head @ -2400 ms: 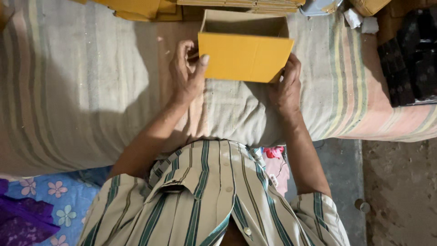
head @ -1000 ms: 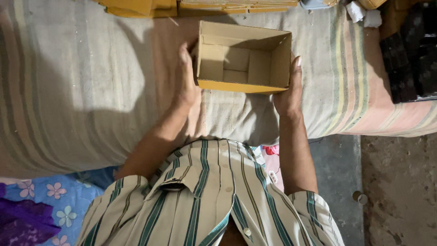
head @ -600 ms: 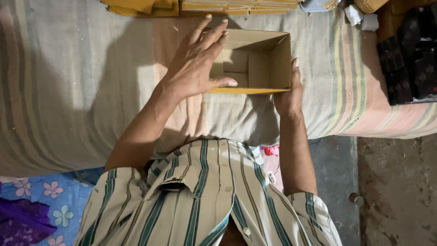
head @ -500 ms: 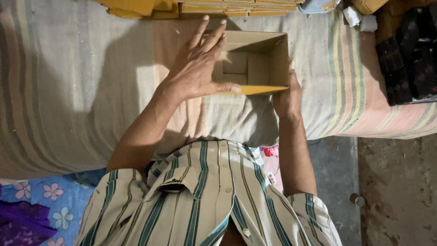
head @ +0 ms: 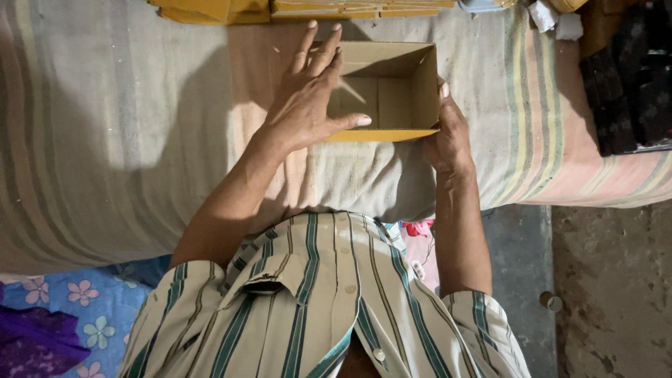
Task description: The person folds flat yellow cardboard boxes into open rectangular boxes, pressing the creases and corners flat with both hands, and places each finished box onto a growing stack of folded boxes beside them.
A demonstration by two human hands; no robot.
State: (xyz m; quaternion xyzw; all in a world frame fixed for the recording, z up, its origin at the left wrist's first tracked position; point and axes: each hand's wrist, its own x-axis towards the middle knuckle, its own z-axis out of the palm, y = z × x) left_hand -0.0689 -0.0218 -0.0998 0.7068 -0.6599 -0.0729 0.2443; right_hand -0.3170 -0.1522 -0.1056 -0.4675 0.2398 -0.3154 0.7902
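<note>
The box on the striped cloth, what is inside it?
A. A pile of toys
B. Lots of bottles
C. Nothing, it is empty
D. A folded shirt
C: the open cardboard box shows only its bare bottom flaps inside, while the left hand lies spread over its left side and the right hand presses its right wall.

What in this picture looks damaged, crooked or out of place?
Nothing stands out. The open cardboard box sits squarely on the striped cloth, its walls straight. The left hand lies flat over its left side; the right hand steadies its right corner.
</note>
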